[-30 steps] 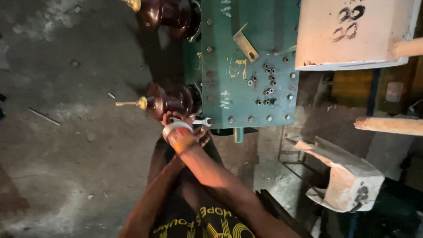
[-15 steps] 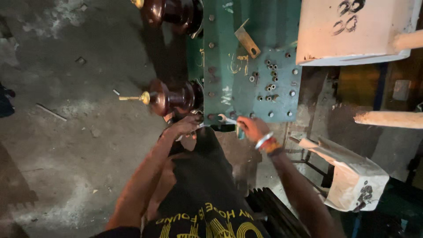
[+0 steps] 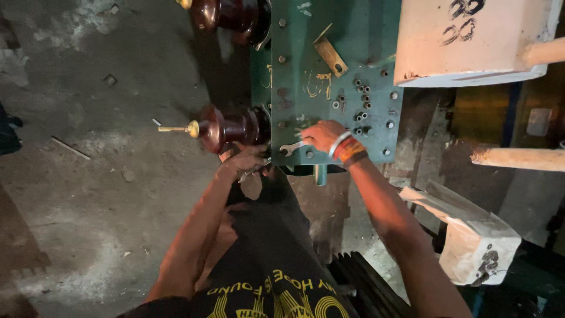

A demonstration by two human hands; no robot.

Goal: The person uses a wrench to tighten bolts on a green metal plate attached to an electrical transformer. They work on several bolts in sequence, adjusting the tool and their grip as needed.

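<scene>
Head view, looking down. The right hand [image 3: 322, 135] reaches forward at frame centre, wrist bent, fingers curled around the handle of an open-ended spanner [image 3: 292, 148] whose jaw lies at the lower edge of a green metal cover plate [image 3: 306, 70]; several bangles [image 3: 346, 147], silver, red and orange, ring the wrist. The left hand [image 3: 244, 162] extends from the lower left, fingers curled just below the plate's lower left corner, beside the nearer bushing; whether it grips anything cannot be told. Two dark brown glazed insulator bushings project leftward from the plate: one [image 3: 226, 126] at centre with a brass terminal stud [image 3: 176, 128], one [image 3: 226, 15] at the top edge. A brass strip [image 3: 329, 53] lies diagonally on the plate, above a cluster of small bolts [image 3: 360, 103]. A pale cream tank [image 3: 471, 41] with black painted marks fills the upper right. A grey-white block [image 3: 477, 241] with black marks sits at lower right. Concrete floor [image 3: 88, 176] occupies the left.
</scene>
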